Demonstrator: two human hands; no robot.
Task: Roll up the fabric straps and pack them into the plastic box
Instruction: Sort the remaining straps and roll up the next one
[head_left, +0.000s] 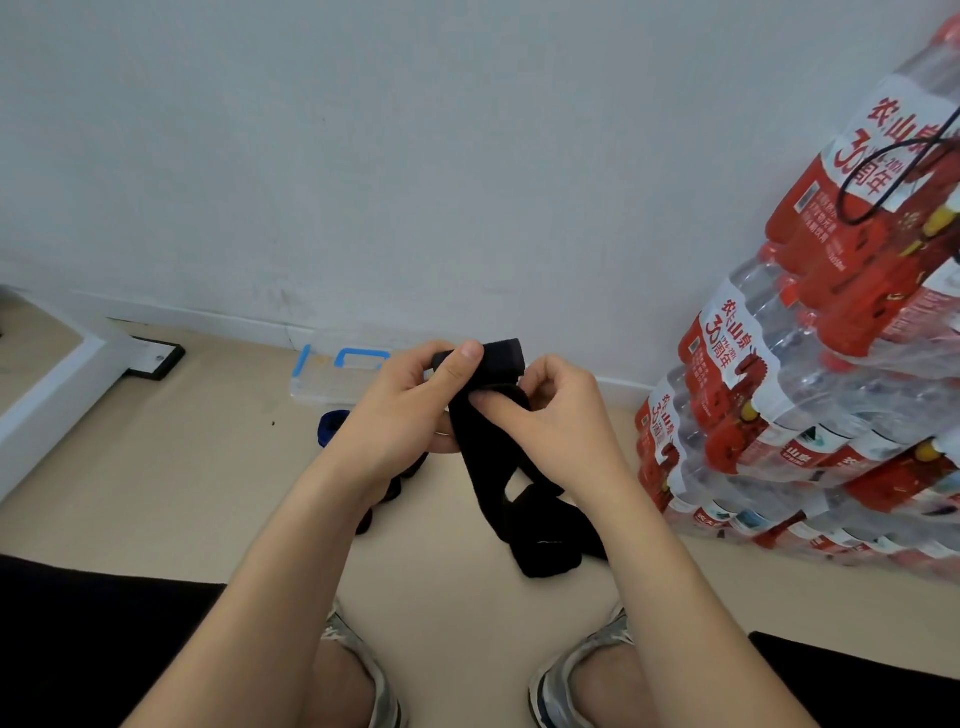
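At the left edge of the frame a white ledge (57, 384) runs along the beige floor (208, 467), with a small black plate (156, 358) at its far end by the wall (415, 156). Left of centre, a clear plastic box (322, 387) with blue latches (362, 356) lies on the floor against the wall, partly hidden behind the hands. Just in front of it sits a dark blue roll (332, 427), and further dark pieces (392, 491) lie under the left forearm; their form cannot be made out. At centre, both hands hold one black strap (493, 467) above the floor. The left hand (405, 415) is curled about the strap's upper end, thumb pressed flat on the folded top. The right hand (550, 410) is likewise curled, thumb pressing the strap just below the left thumb, fingers bent behind the fabric. The top of the strap is folded over between the two thumbs. The remainder hangs down, twists once, and ends in a loose heap on the floor between the forearms. Two grey shoes (363, 670) show at the bottom edge. On the right, shrink-wrapped packs of water bottles (779, 389) with red labels are stacked against the wall, and a thin black cord (883, 192) loops over the top pack.
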